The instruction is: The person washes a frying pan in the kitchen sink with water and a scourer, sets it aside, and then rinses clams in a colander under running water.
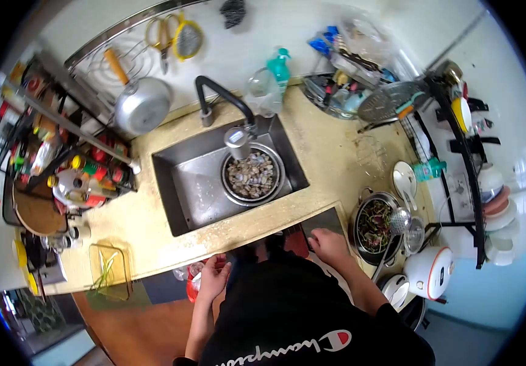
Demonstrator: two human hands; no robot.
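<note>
- At the front edge of the bench (135,219), the two hands are hanging well apart.
- The left hand (213,277) is hovering just beside a partly hidden red item (190,291); its fingers are curling inward, and whether they are gripping anything I cannot tell.
- The right hand (330,246) is curling loosely near the pot (353,229); its grip I cannot tell either.
- The pot is standing to the right, holding leafy greens (372,226), with a slotted spoon (399,221) leaning by its rim.
- In the sink (199,183), a metal bowl (282,174) is holding shells (250,178) under the faucet (229,93).
</note>
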